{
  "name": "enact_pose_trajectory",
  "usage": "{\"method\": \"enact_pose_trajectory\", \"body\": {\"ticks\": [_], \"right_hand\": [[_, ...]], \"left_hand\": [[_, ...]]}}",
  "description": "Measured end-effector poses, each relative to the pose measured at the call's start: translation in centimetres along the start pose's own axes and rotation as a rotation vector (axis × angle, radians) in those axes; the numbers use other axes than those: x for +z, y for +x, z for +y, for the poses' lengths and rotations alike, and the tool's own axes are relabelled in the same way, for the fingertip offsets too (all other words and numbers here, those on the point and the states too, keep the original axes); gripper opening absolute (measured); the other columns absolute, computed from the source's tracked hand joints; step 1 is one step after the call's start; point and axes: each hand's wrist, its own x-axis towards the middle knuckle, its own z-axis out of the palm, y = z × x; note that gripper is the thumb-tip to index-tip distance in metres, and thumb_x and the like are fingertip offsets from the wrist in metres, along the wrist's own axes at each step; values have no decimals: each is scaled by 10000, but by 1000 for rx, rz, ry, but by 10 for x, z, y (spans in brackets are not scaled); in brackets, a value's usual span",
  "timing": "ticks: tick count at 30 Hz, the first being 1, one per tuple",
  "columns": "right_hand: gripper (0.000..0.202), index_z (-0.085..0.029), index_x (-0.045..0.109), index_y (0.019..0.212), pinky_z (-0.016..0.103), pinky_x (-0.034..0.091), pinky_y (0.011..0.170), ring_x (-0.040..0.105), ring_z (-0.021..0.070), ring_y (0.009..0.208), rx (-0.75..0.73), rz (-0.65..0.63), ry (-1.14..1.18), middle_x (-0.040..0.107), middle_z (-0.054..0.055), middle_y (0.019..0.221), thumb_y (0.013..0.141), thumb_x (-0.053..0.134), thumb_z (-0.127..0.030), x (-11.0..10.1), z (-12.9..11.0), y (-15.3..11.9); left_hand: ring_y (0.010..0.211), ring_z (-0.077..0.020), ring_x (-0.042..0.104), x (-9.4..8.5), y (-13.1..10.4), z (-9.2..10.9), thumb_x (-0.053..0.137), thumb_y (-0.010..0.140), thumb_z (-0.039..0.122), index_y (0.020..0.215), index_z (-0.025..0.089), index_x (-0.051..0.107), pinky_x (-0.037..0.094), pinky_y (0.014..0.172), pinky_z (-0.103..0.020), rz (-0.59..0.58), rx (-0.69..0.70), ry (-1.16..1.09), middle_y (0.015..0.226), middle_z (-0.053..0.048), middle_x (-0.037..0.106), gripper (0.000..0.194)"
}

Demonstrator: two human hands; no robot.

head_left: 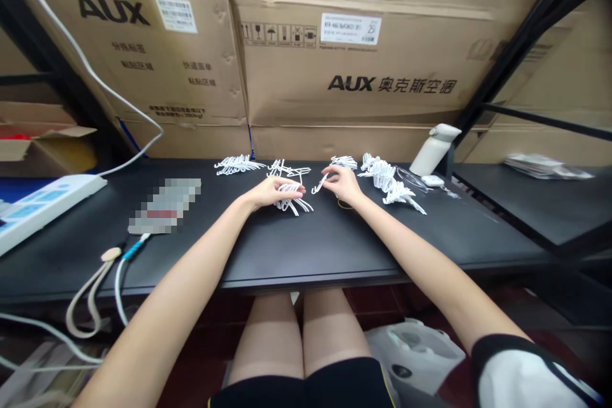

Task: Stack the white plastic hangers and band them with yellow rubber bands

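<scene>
My left hand (271, 193) is closed around a bunch of white hooks (295, 205), whose thin stems fan out below the fingers. Just to its right, my right hand (343, 183) pinches a single white hook (318, 187) with its curved end pointing left and down. Behind the left hand lies a loose group of white hooks (280, 167). Another pile of hooks (236, 164) sits farther left. Beyond the right hand is a small hook pile (345, 160), and a longer row of bundled hooks (385, 175) lies to its right. Part of a yellow loop (344, 204) shows under the right hand.
A white bottle (434, 150) and a small white case (433, 182) stand at the back right. Left are a blurred-out flat device (167, 207) with a cable, and a power strip (48, 207). Large cardboard boxes (287, 95) wall off the back of the black table (306, 248).
</scene>
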Motion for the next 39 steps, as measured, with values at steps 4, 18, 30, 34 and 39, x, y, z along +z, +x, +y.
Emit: {"method": "enact_pose_trajectory", "body": {"ticks": [4, 18, 30, 34, 39], "right_hand": [[212, -149, 608, 843, 274, 529, 611, 690, 202, 655, 9, -25, 58, 655, 6, 642, 637, 655, -134, -1, -8, -2], [160, -153, 585, 806, 279, 548, 609, 616, 132, 655, -227, 101, -36, 568, 56, 902, 669, 564, -71, 10, -6, -5], [191, -147, 609, 876, 295, 569, 664, 647, 134, 663, -260, 23, 71, 593, 75, 980, 690, 571, -122, 14, -13, -8], [224, -150, 600, 909, 301, 571, 688, 671, 160, 719, -237, -56, 163, 618, 74, 983, 684, 594, -150, 10, -16, -8], [252, -156, 600, 953, 304, 563, 716, 663, 149, 719, -298, -123, 68, 635, 73, 987, 702, 577, -142, -6, -25, -8]], "left_hand": [[784, -206, 634, 5, 3, -2, 755, 599, 482, 953, 142, 720, 501, 685, -308, 100, 55, 71, 848, -75, 708, 491], [698, -148, 591, 6, 5, -7, 703, 675, 486, 1018, 157, 702, 407, 567, -232, 129, 20, 103, 924, -87, 717, 475], [562, -123, 526, 11, 10, -17, 641, 698, 463, 750, 142, 650, 390, 541, -234, 289, 146, 268, 669, -15, 646, 325], [637, -142, 546, 13, 9, -15, 611, 710, 400, 783, 142, 647, 411, 609, -242, 276, 186, 294, 692, -14, 639, 270], [653, -140, 520, 20, 3, -9, 547, 774, 481, 780, 157, 637, 391, 650, -248, 394, 284, 460, 692, -2, 616, 336]]}}
